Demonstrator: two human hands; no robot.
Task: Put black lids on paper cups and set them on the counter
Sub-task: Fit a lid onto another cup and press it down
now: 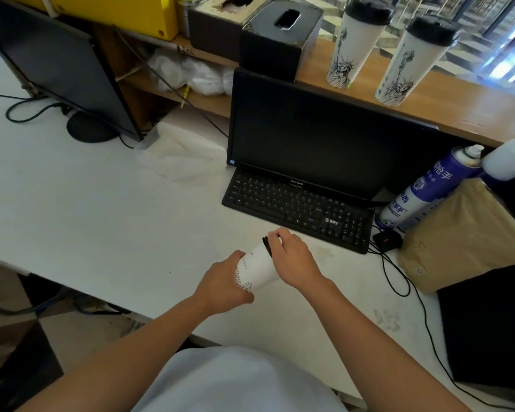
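A white paper cup (pixel 257 267) with black print lies tilted between my hands, above the white desk's front part. My left hand (pixel 225 285) grips its base end. Over the cup's mouth my right hand (pixel 293 258) closes on a black lid (pixel 267 246), of which only the edge shows. On the raised wooden counter (pixel 473 114) at the back right stand two tall white cups, one (pixel 356 44) left of the other (pixel 411 62), each upright with a black lid on top.
A black monitor (pixel 315 144) and keyboard (pixel 298 208) sit just beyond my hands. A blue spray can (pixel 425 191), brown parcel (pixel 470 233) and black box (pixel 494 328) crowd the right. A second monitor (pixel 57 63) stands at left, tissue boxes (pixel 280 40) on the counter.
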